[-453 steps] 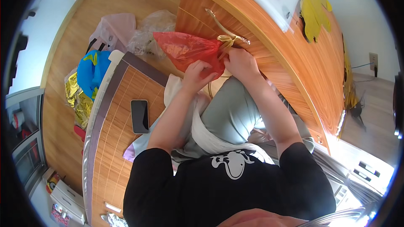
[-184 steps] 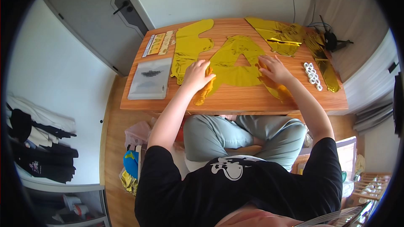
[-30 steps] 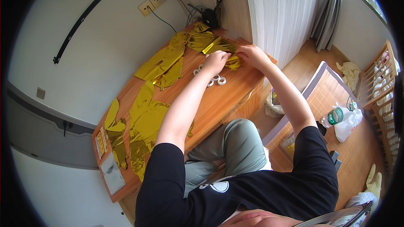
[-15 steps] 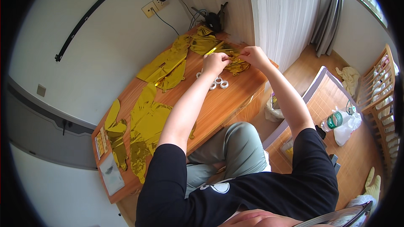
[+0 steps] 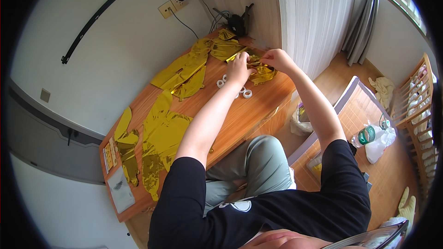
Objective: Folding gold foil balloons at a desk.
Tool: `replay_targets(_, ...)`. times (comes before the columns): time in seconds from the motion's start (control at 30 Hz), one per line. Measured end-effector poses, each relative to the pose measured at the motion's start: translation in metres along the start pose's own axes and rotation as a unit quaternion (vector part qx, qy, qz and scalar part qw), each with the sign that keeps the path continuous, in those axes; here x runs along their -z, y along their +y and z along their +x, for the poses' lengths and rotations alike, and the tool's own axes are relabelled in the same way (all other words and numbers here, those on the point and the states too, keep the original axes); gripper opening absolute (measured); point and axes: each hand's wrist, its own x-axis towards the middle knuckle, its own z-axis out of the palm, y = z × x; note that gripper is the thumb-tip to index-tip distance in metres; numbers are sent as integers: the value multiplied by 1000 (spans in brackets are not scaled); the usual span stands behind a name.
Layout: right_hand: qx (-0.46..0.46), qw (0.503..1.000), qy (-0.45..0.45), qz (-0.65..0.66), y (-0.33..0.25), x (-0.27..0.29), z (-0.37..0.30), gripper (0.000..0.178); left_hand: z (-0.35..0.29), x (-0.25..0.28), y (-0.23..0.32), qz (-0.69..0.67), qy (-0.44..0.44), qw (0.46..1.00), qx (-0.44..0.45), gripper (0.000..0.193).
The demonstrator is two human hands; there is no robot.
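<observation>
Both hands are at the far right end of the wooden table, over a crumpled gold foil balloon (image 5: pixel 264 74), flat and without air. My left hand (image 5: pixel 237 70) lies at the balloon's left edge, thumb and fingers spread apart. My right hand (image 5: pixel 278 61) pinches at the balloon's upper edge with its fingertips together; the exact spot in the pinch is too small to make out. Several small white ring-shaped rolls (image 5: pixel 248 94) sit just below my left hand, partly covered by it. More flat gold foil balloons, such as a large one (image 5: pixel 167 131), lie along the table.
On the wooden table (image 5: pixel 221 127) lie a flat clear packet (image 5: pixel 121 189) and a printed card (image 5: pixel 110 156) at the near left. A black router (image 5: pixel 236 24) with cables stands in the far corner. To the right are a plastic bottle (image 5: pixel 364 136) and a wooden crib (image 5: pixel 413 110).
My left hand has opened, its thumb moving away from its fingers, and has shifted slightly. My right hand stays near the same spot, still pinched.
</observation>
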Motion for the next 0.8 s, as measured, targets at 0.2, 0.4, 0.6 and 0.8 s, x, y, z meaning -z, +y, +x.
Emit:
replay_targets(0.2,15,997,71,-37,-12,5,37,26,-6,-7,-2,192,124,971,-67,78)
replay_targets(0.4,92,978,179,-44,-64,14,91,26,0,-4,-18,153,-149,976,38,85)
replay_targets(0.6,177,909,375,-38,-139,90,122,23,25,4,1,146,-275,946,95,116)
replay_targets(0.8,294,861,413,-41,-301,143,-7,18,16,23,-28,27,-225,965,135,116)
